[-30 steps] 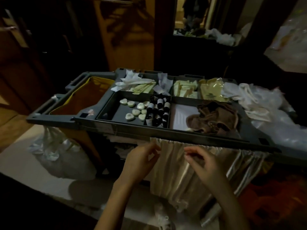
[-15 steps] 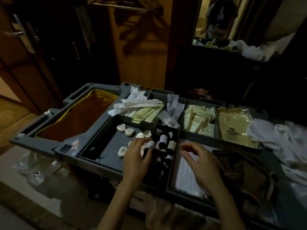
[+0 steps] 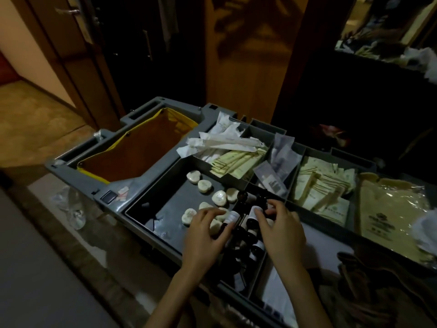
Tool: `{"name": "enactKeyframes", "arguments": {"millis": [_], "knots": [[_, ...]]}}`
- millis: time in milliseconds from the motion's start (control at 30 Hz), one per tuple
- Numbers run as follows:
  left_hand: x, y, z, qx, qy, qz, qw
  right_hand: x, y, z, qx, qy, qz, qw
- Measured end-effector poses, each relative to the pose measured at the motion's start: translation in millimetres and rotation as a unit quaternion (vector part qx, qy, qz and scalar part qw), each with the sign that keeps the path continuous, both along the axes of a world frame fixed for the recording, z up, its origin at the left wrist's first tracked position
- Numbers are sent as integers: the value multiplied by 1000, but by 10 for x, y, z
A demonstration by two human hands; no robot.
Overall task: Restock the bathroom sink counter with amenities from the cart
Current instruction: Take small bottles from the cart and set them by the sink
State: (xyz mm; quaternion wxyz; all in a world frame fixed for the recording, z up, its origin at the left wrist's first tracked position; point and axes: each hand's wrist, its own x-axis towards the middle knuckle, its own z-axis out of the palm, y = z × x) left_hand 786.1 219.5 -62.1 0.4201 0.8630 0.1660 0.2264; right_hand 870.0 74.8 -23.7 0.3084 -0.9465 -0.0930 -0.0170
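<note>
The grey cart (image 3: 113,192) stands in front of me with its top tray split into compartments. Several round white soaps (image 3: 204,185) lie in the left compartment. Beside them is a narrow compartment of small dark bottles (image 3: 252,250) with white labels. My left hand (image 3: 203,240) reaches over the soaps, its thumb and fingers around one small bottle (image 3: 231,217). My right hand (image 3: 282,233) is at the same compartment and pinches another small bottle (image 3: 253,210) with its fingertips.
Pale green sachets (image 3: 236,162), white wrapped sticks (image 3: 224,143) and beige packets (image 3: 390,209) fill the far compartments. A yellow-rimmed brown bag (image 3: 132,157) hangs at the cart's left end. A brown cloth (image 3: 378,285) lies at right. Wooden doors (image 3: 71,55) stand behind.
Both hands rose from the cloth on the cart's front edge to the tray. They now close on small bottles, and the view has moved nearer the cart.
</note>
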Motion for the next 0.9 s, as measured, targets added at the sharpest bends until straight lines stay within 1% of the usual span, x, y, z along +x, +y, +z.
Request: {"name": "enactKeyframes", "arguments": {"millis": [133,267,333,367,467,567,633,800,900], "knots": [[-10,4,4,-6,9,-28,1000,66,78,-67,-36,11,-4,999],[-7,15,-11,7,22,-52,998,66,163,-60,-50,26,-8,998],[-6,18,-8,-3,24,-59,998,63,201,-37,-40,42,-1,998],[-6,17,-4,-7,21,-60,998,69,210,-33,-14,54,1,998],[-8,9,-6,-16,-5,-56,998,80,204,-34,107,97,3,990],[-39,-15,21,-56,-71,-36,995,1,157,-22,214,100,7,972],[-54,-68,42,-81,-109,-31,990,-58,108,-11,269,101,14,958],[-45,-293,115,-80,-129,-66,986,-214,0,94,390,136,48,909],[-64,-365,102,-75,-139,-47,986,-282,-66,168,474,182,68,859]]}}
